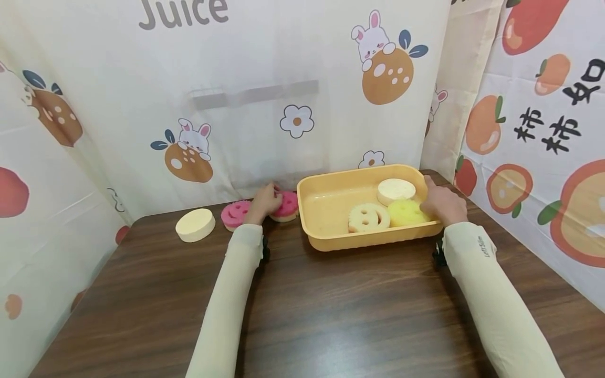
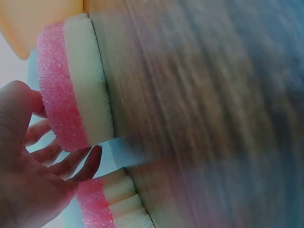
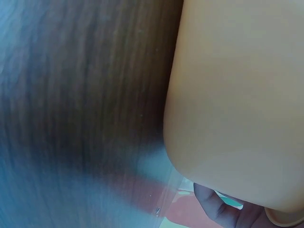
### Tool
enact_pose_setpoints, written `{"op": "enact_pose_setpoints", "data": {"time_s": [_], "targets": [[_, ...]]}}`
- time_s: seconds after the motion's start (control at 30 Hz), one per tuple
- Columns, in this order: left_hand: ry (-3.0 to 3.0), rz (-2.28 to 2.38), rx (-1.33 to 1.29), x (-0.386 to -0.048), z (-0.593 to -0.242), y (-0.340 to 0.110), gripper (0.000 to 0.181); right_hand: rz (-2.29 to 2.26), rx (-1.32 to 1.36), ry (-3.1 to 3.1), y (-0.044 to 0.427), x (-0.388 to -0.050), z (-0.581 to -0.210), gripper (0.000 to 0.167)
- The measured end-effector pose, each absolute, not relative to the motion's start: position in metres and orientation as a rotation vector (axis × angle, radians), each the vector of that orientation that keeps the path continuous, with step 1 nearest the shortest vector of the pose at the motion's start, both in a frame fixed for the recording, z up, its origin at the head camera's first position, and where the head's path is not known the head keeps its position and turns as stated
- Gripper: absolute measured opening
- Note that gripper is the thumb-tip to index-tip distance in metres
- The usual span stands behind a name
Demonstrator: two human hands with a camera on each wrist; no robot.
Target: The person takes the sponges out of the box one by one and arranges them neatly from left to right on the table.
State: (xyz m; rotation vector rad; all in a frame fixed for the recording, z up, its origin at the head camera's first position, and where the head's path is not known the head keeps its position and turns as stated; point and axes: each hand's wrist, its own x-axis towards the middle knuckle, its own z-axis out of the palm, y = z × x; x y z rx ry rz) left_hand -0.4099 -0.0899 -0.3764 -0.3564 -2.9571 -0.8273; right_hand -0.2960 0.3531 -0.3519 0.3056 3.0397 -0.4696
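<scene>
My left hand (image 1: 267, 202) curls its fingers and thumb around the edge of a round pink and cream sponge (image 1: 287, 205), which sits on the table against the tray's left side. In the left wrist view the left hand (image 2: 40, 166) has its thumb by the pink face (image 2: 61, 90) and fingertips at the lower edge. A second pink sponge (image 1: 235, 214) with a smile cutout lies just left of that hand. My right hand (image 1: 443, 202) grips the right end of the yellow tray (image 1: 359, 241); in the right wrist view its fingers (image 3: 221, 209) bend behind the tray wall (image 3: 237, 109).
Inside the tray are a cream disc (image 1: 396, 190), a cream smiley sponge (image 1: 368, 218) and a yellow sponge (image 1: 406, 213). Another cream disc (image 1: 195, 224) lies at the left of the brown table (image 1: 340, 299). Printed curtains (image 1: 264, 63) stand behind and at both sides.
</scene>
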Motion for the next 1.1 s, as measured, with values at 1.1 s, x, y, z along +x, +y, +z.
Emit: {"op": "enact_pose_setpoints", "data": {"time_s": [1.1], "targets": [[-2.826, -0.922, -0.43, -0.404, -0.367, -0.079, 0.04, -0.475, 0.291, 3.026, 0.355, -0.298, -0.352, 0.083]]}}
